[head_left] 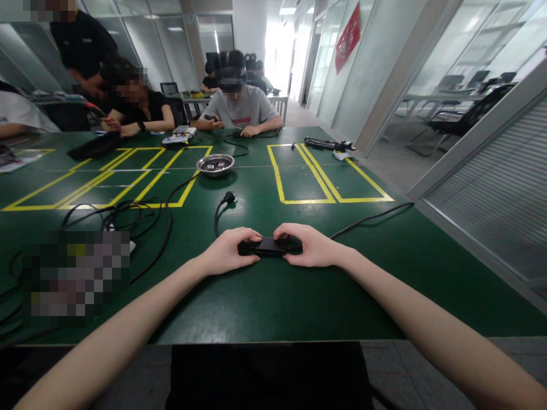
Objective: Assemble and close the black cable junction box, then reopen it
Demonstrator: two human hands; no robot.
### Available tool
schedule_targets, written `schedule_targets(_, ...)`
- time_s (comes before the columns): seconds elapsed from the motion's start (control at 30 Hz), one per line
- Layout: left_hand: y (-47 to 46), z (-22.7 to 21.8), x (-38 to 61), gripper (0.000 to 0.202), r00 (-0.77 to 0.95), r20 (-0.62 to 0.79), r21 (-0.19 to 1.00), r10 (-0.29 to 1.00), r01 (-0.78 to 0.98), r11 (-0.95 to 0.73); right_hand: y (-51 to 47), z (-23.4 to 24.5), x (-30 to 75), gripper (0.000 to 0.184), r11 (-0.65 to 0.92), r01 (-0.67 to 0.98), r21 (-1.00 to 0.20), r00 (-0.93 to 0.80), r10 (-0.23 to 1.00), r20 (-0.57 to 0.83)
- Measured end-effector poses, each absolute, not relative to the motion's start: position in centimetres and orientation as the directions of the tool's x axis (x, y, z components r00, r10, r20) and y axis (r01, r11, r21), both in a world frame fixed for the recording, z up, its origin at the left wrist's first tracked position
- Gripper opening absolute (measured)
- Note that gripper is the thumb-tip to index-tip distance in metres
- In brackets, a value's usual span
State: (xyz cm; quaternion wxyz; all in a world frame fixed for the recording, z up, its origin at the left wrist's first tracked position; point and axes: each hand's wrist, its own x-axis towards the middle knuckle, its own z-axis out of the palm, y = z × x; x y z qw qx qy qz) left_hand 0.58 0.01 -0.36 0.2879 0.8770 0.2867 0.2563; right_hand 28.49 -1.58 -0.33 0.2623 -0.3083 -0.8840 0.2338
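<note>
A black power adapter (pixel 270 246), a flat oblong block, is held level between my two hands just over the near part of the green table. My left hand (pixel 225 250) grips its left end, thumb and fingers closed around it. Its right end sits in the closed grip of my right hand (pixel 315 245). From behind my left hand a black cord runs up to a power plug (pixel 229 197) lying on the table. A thin black cable (pixel 371 217) leads from my right hand toward the table's right edge. My fingers partly hide both ends of the adapter.
The green table (pixel 273 307) carries yellow tape outlines (pixel 307 201). A metal bowl (pixel 215 165) with small metal parts stands mid-table. Tangled black cables (pixel 128 213) lie left, beside a blurred-out item (pixel 79 273). Black tripod-like gear (pixel 327 143) rests far right. People (pixel 243 105) work across the table.
</note>
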Motion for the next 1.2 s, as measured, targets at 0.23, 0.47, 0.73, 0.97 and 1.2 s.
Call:
schedule_targets(0.23, 0.0, -0.2, 0.5, 0.024, 0.693, 0.299, 0.619, 0.656, 0.383, -0.686, -1.5, -0.2, 28.5, 0.034, 0.741, 0.378, -0.555, -0.688, 0.626, 0.367)
schedule_targets(0.47, -0.2, -0.1, 0.9, 0.027, 0.694, 0.240, 0.574, 0.678, 0.462, -0.676, -1.5, -0.3, 28.4, 0.031, 0.711, 0.416, -0.566, -0.651, 0.668, 0.361)
schedule_targets(0.73, -0.3, -0.1, 1.3, 0.021, 0.677, 0.231, 0.567, 0.699, 0.490, -0.662, -1.5, -0.6, 28.2, 0.046, 0.686, 0.470, -0.555, -0.644, 0.697, 0.316)
schedule_targets(0.97, -0.8, 0.3, 1.6, 0.022, 0.677, 0.226, 0.558, 0.700, 0.500, -0.663, -1.8, -1.1, 26.9, 0.051, 0.691, 0.530, -0.492, -0.639, 0.706, 0.304)
schedule_targets(1.2, -0.9, -0.2, 2.1, 0.035, 0.679, 0.271, 0.536, 0.683, 0.483, -0.693, -1.5, -1.4, 26.8, 0.039, 0.763, 0.505, -0.403, -0.650, 0.644, 0.404)
